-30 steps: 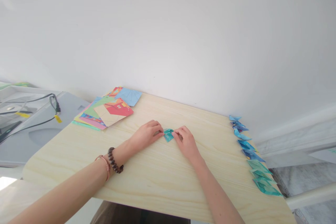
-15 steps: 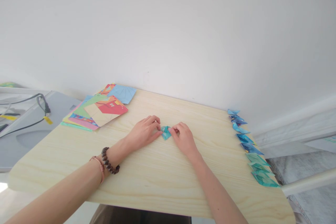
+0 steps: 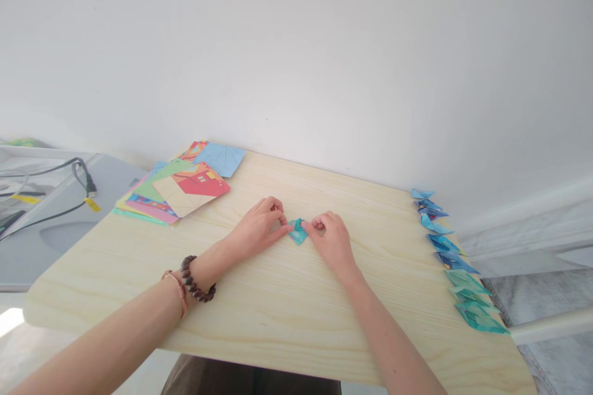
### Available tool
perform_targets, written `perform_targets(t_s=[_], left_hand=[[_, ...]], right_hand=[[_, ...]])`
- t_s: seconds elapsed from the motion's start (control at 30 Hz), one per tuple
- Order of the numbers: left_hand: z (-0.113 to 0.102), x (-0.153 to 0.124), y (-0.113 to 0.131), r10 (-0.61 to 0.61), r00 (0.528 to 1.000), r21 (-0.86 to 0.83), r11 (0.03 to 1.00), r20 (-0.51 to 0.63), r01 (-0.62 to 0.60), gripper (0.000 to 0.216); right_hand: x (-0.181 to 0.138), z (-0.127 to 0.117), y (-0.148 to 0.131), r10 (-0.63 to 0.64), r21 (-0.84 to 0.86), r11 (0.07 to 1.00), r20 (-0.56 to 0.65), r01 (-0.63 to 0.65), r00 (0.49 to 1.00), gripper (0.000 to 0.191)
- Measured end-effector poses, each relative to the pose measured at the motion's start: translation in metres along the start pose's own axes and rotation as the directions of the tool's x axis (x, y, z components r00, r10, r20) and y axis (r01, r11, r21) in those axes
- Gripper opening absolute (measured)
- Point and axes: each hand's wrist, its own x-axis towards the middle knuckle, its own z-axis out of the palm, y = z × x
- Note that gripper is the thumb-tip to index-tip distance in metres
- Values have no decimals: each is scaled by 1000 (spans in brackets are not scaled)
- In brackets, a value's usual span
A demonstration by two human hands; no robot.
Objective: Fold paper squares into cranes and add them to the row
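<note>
A small folded piece of teal origami paper lies on the light wooden table, between my two hands. My left hand has its thumb and fingertips closed at the paper's left edge; beads and a copper-coloured bracelet circle that wrist. At the upper right side of the paper, my right hand pinches the edge with thumb and curled forefinger. The exact fold under the fingertips is too small to make out.
Along the right edge runs a row of folded blue and green paper pieces. Colourful paper sheets are stacked at the back left. Beyond the table's left side are a grey surface and black cables. A white wall stands behind.
The camera view has shifted slightly, so the scene sits a little further right. My right thumb presses on the paper's upper right, its fingers a little more curled. Both hands stay at the paper.
</note>
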Motion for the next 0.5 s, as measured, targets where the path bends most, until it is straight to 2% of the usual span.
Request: perform_targets(t_s=[0.27, 0.5], left_hand=[[1, 3, 4, -12, 1000, 47, 999, 8, 12, 26], [1, 5, 4, -52, 999, 17, 998, 13, 52, 28]], right_hand=[[3, -4, -3, 16, 24, 1000, 39, -17, 999, 28], [4, -5, -1, 12, 17, 1000, 58, -13, 998, 29]])
